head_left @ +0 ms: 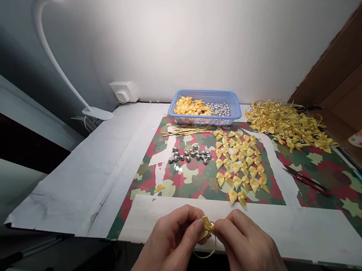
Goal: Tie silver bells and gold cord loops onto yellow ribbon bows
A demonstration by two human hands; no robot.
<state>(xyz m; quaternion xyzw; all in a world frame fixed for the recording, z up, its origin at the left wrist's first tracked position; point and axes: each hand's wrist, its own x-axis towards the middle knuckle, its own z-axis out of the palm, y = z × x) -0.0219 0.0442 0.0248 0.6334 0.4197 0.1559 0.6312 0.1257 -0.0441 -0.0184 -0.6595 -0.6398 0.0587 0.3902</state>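
Note:
A small yellow ribbon bow (206,229) is pinched between the thumb and fingers of my left hand (181,234), just past the table's front edge. My right hand (244,241) is closed at the bow's right side, its fingertips on the bow's middle, where a silver bell (212,224) partly shows. A thin gold cord (205,257) loops down below the bow between both hands. Beyond my hands, yellow bows (240,168) lie in columns on the camouflage-patterned sheet (186,182). To their left sit several loose silver bells (196,153).
A blue basket (237,103) at the back holds yellow bows and silver bells. Gold cords (187,130) lie before it. A pile of corded bows (286,124) is at right, with tweezers (306,179) nearer. A white lamp (53,58) stands left.

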